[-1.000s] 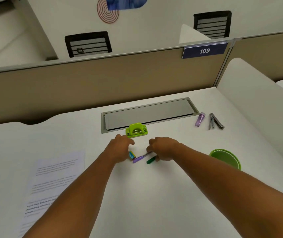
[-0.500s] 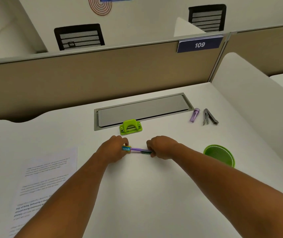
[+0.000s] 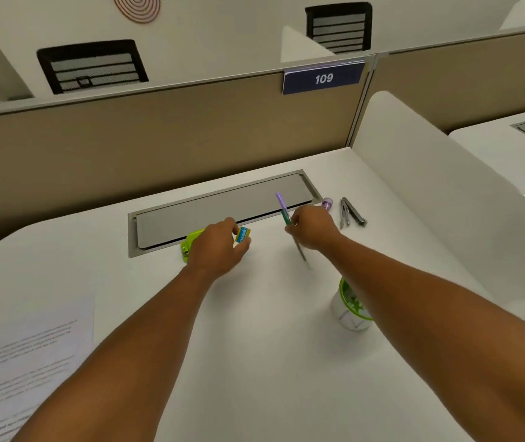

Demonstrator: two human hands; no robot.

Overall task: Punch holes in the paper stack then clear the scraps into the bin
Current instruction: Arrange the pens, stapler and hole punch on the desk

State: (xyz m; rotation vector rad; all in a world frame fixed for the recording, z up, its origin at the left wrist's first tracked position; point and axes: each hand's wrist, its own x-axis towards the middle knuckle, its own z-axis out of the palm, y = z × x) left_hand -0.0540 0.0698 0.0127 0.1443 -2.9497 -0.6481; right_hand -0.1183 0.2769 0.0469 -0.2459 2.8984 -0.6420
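The lime green hole punch [image 3: 187, 245] sits at the near edge of the grey desk hatch, mostly hidden behind my left hand [image 3: 219, 247]. That hand pinches a small blue and yellow box [image 3: 242, 235] between its fingers. My right hand [image 3: 313, 229] grips a purple and green pen bundle [image 3: 284, 209], held upright off the desk. The printed paper stack [image 3: 25, 362] lies at the near left. A small white bin with a green rim [image 3: 352, 309] stands under my right forearm, partly covered by it.
A grey cable hatch [image 3: 222, 208] is set into the white desk [image 3: 254, 346]. A purple cap [image 3: 328, 204] and a metal stapler-like tool [image 3: 352, 212] lie right of my right hand. A tan partition [image 3: 159, 138] closes the back, a white divider [image 3: 446, 186] the right side.
Both hands have lifted from the desk centre and moved apart. The left now carries the small box near the punch; the right has raised the pens upright toward the hatch.
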